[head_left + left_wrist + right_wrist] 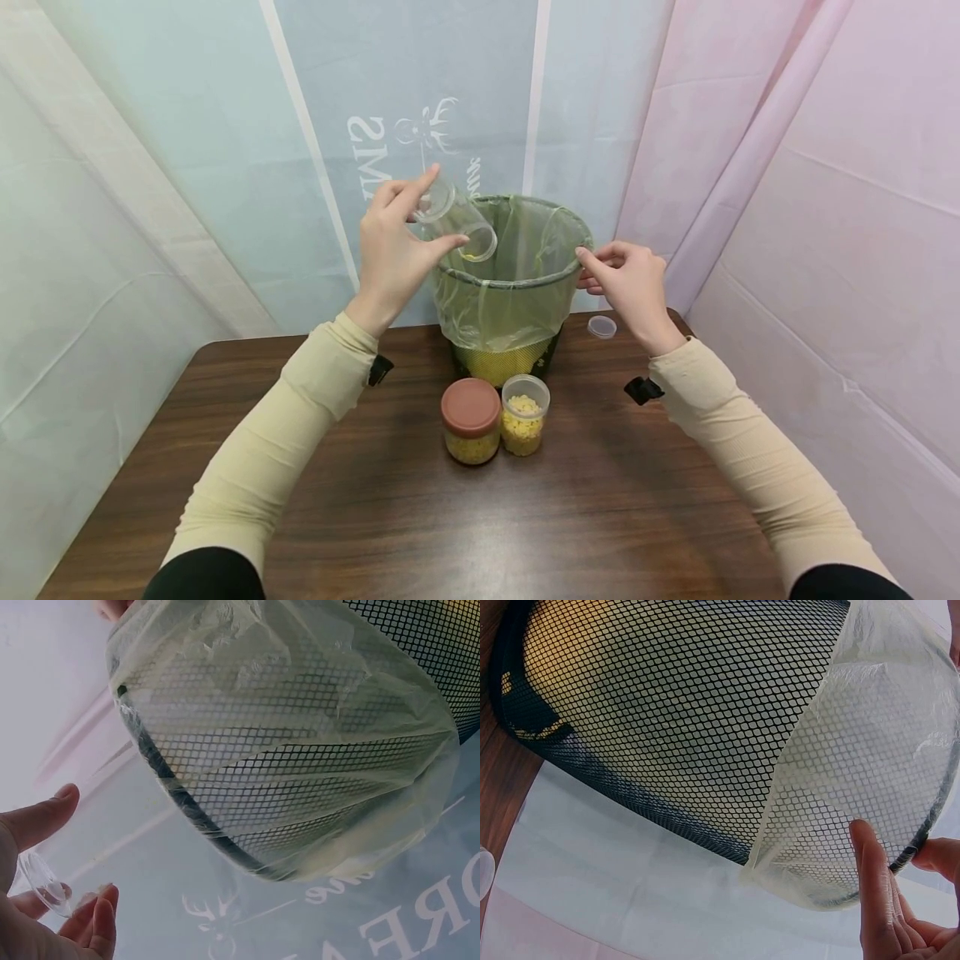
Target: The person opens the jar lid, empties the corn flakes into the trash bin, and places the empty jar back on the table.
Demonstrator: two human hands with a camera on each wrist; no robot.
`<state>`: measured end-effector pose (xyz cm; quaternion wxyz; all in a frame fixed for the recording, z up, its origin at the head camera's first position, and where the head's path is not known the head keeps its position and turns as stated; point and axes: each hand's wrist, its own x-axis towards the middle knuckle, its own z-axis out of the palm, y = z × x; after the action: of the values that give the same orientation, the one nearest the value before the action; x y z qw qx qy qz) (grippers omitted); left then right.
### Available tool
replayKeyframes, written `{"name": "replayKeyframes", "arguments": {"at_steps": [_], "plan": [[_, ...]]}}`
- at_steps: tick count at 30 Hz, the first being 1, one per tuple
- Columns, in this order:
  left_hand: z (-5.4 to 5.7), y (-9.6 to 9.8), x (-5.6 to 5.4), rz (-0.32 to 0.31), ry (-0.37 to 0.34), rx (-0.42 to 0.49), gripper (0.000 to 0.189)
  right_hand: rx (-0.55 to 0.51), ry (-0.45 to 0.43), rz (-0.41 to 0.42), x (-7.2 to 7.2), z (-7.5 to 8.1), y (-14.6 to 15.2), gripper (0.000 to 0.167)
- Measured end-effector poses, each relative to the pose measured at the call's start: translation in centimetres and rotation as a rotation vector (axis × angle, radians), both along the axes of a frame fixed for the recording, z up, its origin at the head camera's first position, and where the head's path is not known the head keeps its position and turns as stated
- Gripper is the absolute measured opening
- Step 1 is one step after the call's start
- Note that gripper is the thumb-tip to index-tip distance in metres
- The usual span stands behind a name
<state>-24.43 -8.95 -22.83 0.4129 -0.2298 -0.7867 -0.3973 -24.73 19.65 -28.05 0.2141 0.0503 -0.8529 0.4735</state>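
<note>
My left hand [396, 242] holds a clear plastic cup [463, 223], tilted with its mouth down toward the inside of a mesh wastebasket. A few yellow bits cling near the cup's lower edge. The wastebasket [667, 712] is black mesh, lined with a pale green bin bag [495, 312] folded over its rim. At the right side, my right hand [633, 279] pinches the bag-covered rim between thumb and fingers. Only part of the cup shows beside the left fingers [39, 817] in the left wrist view.
In front of the wastebasket stand a jar [471, 425] with a reddish-brown lid and an uncovered clear tub [525, 421] of yellow pieces, side by side. A clear round lid [602, 327] lies on the brown wooden table [360, 500] at the right. Cloth curtains [600, 100] hang behind.
</note>
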Motion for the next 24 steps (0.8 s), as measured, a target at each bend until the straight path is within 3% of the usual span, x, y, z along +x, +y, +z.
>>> {"name": "replayKeyframes", "arguments": {"at_steps": [7,12,16,20,24], "plan": [[0.4,-0.2,-0.6,0.059,-0.204,0.077,0.078,-0.001,0.005,0.002,0.1,0.0,-0.1,0.05],[0.6,-0.4,-1.1,0.047,-0.396,0.199,0.075,-0.007,0.006,0.006,0.1,0.0,0.0,0.05],[0.6,-0.7,-1.6,0.047,-0.492,0.253,0.075,-0.002,0.009,0.004,0.1,0.0,0.1,0.05],[0.4,-0.7,-1.8,0.059,-0.48,0.224,0.074,-0.001,-0.001,0.009,0.1,-0.1,0.2,0.051],[0.5,-0.2,-1.5,0.078,-0.403,0.116,0.076,-0.011,-0.005,0.011,0.2,-0.1,0.2,0.051]]}}
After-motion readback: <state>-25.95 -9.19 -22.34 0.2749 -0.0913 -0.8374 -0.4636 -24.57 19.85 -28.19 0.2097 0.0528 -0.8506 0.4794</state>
